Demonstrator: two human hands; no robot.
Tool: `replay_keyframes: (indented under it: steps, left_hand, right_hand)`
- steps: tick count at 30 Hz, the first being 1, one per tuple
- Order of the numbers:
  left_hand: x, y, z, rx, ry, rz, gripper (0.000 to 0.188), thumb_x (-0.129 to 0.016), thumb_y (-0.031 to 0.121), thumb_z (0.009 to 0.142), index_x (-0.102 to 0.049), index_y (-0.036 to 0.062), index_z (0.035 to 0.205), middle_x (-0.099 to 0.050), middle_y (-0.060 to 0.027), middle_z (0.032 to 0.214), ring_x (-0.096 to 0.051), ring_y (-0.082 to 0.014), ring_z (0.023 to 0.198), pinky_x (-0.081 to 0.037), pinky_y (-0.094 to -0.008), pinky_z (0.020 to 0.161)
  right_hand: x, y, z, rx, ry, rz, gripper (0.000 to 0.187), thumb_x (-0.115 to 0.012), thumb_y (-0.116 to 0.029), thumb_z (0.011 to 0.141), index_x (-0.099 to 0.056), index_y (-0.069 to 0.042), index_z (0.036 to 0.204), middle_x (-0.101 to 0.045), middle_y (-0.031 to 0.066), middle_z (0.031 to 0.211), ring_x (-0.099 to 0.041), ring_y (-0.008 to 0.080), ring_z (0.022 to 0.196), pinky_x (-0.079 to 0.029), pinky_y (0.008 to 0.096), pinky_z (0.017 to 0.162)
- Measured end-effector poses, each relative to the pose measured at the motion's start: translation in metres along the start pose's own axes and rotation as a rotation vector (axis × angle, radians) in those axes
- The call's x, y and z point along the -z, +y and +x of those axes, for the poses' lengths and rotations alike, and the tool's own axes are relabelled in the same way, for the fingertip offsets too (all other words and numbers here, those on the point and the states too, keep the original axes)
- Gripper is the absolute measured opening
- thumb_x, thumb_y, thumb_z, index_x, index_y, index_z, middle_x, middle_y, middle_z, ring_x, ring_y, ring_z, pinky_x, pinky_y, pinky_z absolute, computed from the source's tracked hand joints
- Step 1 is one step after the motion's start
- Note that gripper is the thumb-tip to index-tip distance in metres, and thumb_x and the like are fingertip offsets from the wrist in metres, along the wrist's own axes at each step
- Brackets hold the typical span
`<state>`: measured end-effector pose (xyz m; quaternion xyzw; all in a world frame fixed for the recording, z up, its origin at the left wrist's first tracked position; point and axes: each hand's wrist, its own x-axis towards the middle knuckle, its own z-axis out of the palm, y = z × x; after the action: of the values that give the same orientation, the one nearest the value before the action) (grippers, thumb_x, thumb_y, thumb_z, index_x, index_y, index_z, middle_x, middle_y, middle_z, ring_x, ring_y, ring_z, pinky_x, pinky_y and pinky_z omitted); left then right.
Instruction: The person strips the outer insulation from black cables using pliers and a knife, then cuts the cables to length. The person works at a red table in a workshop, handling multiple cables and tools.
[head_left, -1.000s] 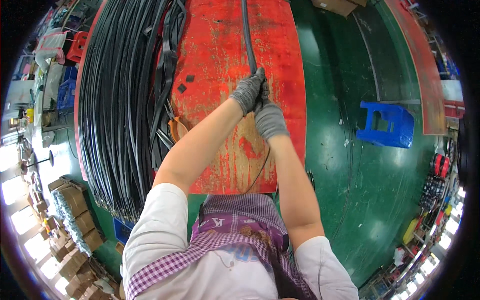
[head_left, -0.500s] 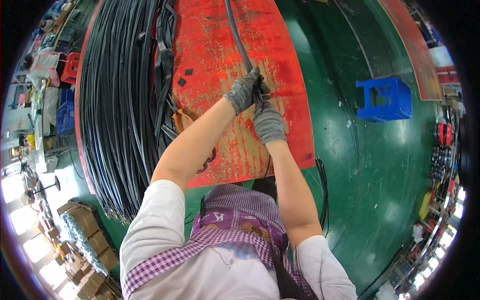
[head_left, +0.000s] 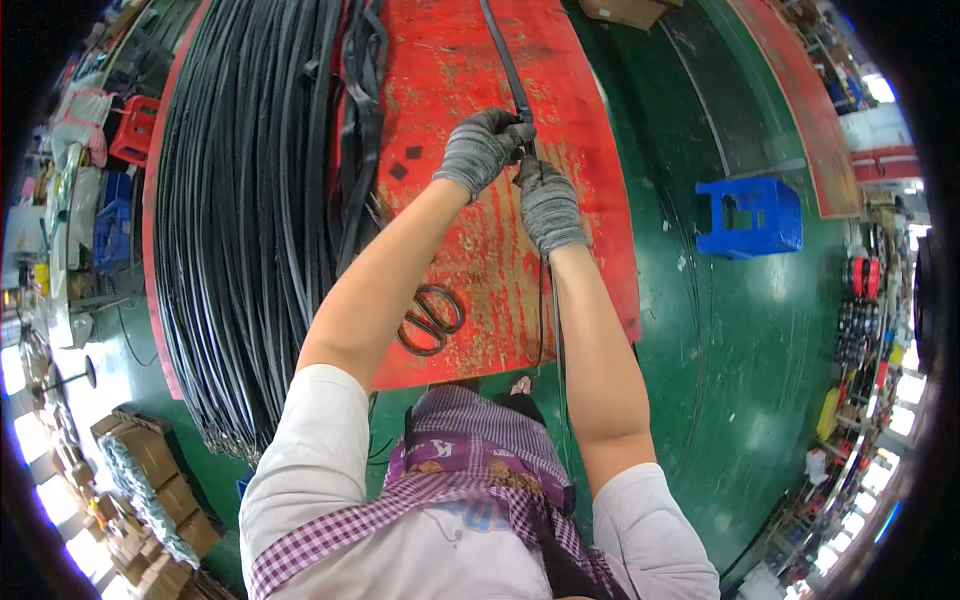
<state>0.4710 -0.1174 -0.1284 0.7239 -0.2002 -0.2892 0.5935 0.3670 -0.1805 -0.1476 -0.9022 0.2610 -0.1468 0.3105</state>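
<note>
A long black flat sleeve or tube (head_left: 507,62) runs from the far end of the red table toward me. My left hand (head_left: 478,152), in a grey knitted glove, is closed around its near end. Just below and to the right, my right hand (head_left: 548,208), gloved alike, is closed with its fingertips at the thin black cables (head_left: 557,325), which hang past my right wrist toward the table's near edge. The exact joint between sleeve and cables is hidden by my fingers. Scissors with black loop handles (head_left: 432,320) lie beside my left forearm, their blades mostly hidden under it.
A thick bundle of long black cables (head_left: 240,220) covers the left side of the red table (head_left: 480,350). Two small black squares (head_left: 406,162) lie beside it. On the green floor to the right stands a blue plastic stool (head_left: 750,217); a cardboard box (head_left: 625,12) is farther off.
My hands have drawn slightly apart, the left now higher on the sleeve. Thin cables now show hanging below my right hand. The orange-handled tool has gone behind my left forearm. The view has shifted.
</note>
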Motion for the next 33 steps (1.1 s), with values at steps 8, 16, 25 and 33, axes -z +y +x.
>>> replay_keyframes:
  steps: [8,16,25,33]
  left_hand:
    - [0.038,-0.029,0.007,-0.434,-0.040,0.768,0.014,-0.050,0.013,0.077,-0.056,0.0039,0.084,-0.058,-0.0130,0.070,-0.057,-0.0225,0.062,-0.045,-0.0314,0.058]
    - [0.005,-0.025,-0.016,-0.459,0.191,0.658,0.016,-0.051,0.021,0.073,-0.055,0.0061,0.075,-0.056,-0.0139,0.067,-0.055,-0.0291,0.063,-0.044,-0.0368,0.055]
    - [-0.029,-0.025,-0.042,-0.837,0.116,0.945,0.014,-0.054,0.013,0.068,-0.053,0.0037,0.078,-0.050,-0.0089,0.058,-0.051,-0.0250,0.052,-0.042,-0.0345,0.047]
    - [-0.032,-0.034,-0.060,-1.001,-0.106,0.877,0.015,-0.056,0.010,0.064,-0.053,0.0041,0.077,-0.048,-0.0066,0.055,-0.050,-0.0233,0.048,-0.041,-0.0320,0.043]
  right_hand:
    - [-0.009,-0.019,-0.005,-0.100,-0.178,0.109,0.036,-0.036,-0.032,0.084,-0.052,0.000,0.076,-0.053,0.0213,0.069,-0.051,0.0362,0.067,-0.040,0.0423,0.058]
    - [0.020,-0.022,-0.026,-0.175,-0.214,-0.304,0.027,-0.036,-0.025,0.083,-0.049,-0.003,0.079,-0.055,0.0198,0.066,-0.054,0.0363,0.067,-0.043,0.0439,0.057]
    - [0.043,0.050,-0.049,-0.154,-0.327,0.142,0.025,-0.039,-0.027,0.083,-0.049,-0.006,0.073,-0.048,0.0084,0.050,-0.048,0.0238,0.044,-0.038,0.0368,0.042]
    - [0.037,0.060,-0.079,0.215,-0.147,-0.309,0.029,-0.039,-0.030,0.083,-0.050,-0.005,0.073,-0.047,0.0056,0.051,-0.047,0.0217,0.046,-0.039,0.0333,0.043]
